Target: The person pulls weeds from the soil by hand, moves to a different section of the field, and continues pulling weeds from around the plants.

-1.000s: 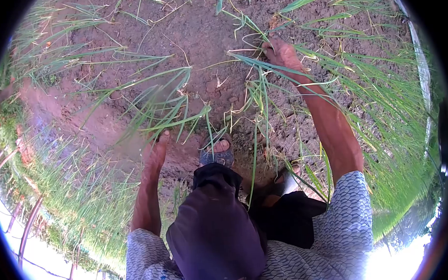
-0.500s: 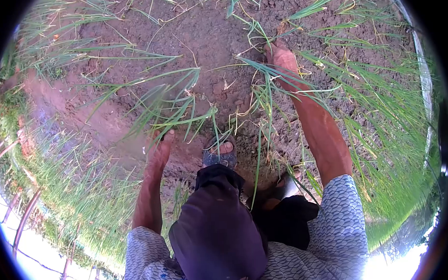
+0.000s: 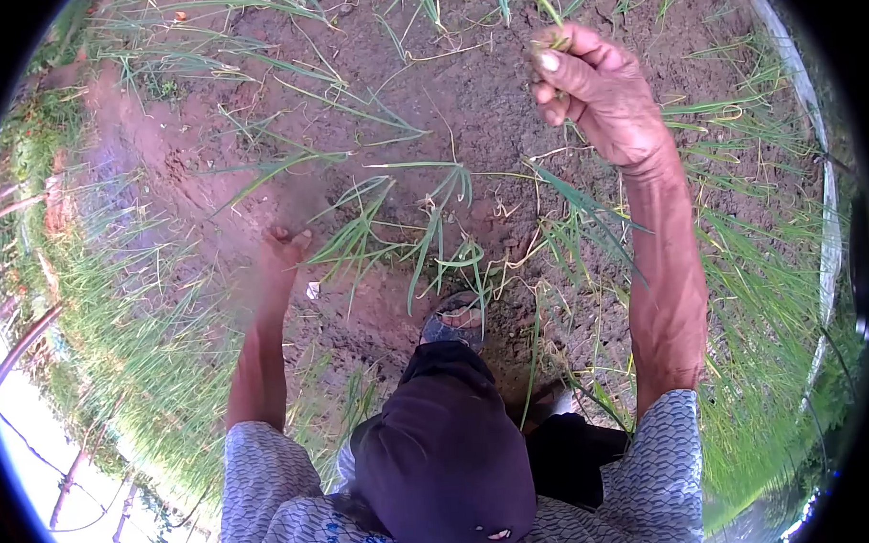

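Observation:
My right hand [image 3: 596, 89] is raised above the soil at the upper right, its soiled thumb and fingers closed on a thin green stem [image 3: 543, 2]. That stem runs up out of the frame, and the part inside the fist is hidden. Low at the left, my left hand [image 3: 283, 253] hangs near the ground beside an onion-like plant [image 3: 361, 226]. A hazy patch blurs it; a thumb and a finger show, but I cannot make out anything held. Another long-leaved green plant [image 3: 580, 204] leans over the soil below my right hand.
Damp brown soil [image 3: 504, 78] carries rows of thin green plants. Denser grassy growth [image 3: 150, 348] stands at the left. A pale strip [image 3: 828, 210] edges the plot at the right. My sandalled foot [image 3: 453, 321] is between the plants; a dark cap [image 3: 446, 453] covers the lower middle.
My right hand has risen from the soil among the plants and turned, now with a green stem in its fingers. My left hand has shifted slightly left and up, away from the leaves.

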{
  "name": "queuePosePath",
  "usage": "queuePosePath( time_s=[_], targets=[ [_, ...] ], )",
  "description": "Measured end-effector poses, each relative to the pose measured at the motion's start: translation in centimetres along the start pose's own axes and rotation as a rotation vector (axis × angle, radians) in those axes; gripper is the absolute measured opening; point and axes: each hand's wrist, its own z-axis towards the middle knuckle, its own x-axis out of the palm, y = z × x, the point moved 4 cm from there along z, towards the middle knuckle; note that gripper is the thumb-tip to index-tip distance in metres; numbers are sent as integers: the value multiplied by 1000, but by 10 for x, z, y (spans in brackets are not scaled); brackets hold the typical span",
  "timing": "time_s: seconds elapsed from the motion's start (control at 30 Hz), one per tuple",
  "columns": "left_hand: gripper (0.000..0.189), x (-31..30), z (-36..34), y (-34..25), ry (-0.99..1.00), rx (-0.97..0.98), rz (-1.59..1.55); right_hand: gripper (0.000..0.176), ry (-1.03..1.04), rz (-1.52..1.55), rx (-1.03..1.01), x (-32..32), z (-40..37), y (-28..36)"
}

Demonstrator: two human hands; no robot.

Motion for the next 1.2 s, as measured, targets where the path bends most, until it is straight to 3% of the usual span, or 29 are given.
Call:
queuePosePath(
  time_s=[0.03,0.1,0.17,0.27,0.3,0.4,0.53,0.57,0.8,0.83,1.03,1.13,1.2],
  targets=[
    [44,1,6,-10,1,0,123,15,-141,-232,46,-2,22,-7],
    [50,-3,4,-31,43,-5,340,13,-229,-500,244,-16,65,-69],
    [52,1,19,-10,56,29,214,16,-304,-665,279,-32,96,-120],
    [52,1,16,-12,30,1,236,20,-442,-1210,-327,-41,128,-151],
    [52,-1,16,-19,12,-12,281,20,-477,-1238,-380,-27,129,-143],
    [59,-2,19,-14,-15,21,229,20,-418,-1397,-244,-16,143,-154],
    [59,-7,7,-49,9,-21,269,19,-497,-1300,-223,-27,163,-154],
    [60,-8,6,-50,12,-32,252,18,-561,-1244,-334,-28,167,-147],
    [62,-9,6,-46,-72,-35,249,22,-444,-1449,-342,-19,204,-133],
    [62,-8,7,-41,-99,-39,276,24,-403,-1513,-245,-19,209,-134],
    [63,-10,5,-47,1,-118,306,19,-332,-1454,-393,-23,214,-147],
    [59,-13,2,-62,50,-177,308,19,-415,-1316,-244,-33,196,-137],
    [56,-12,3,-57,49,-181,338,19,-510,-1329,-266,-41,191,-123]
  ],
)
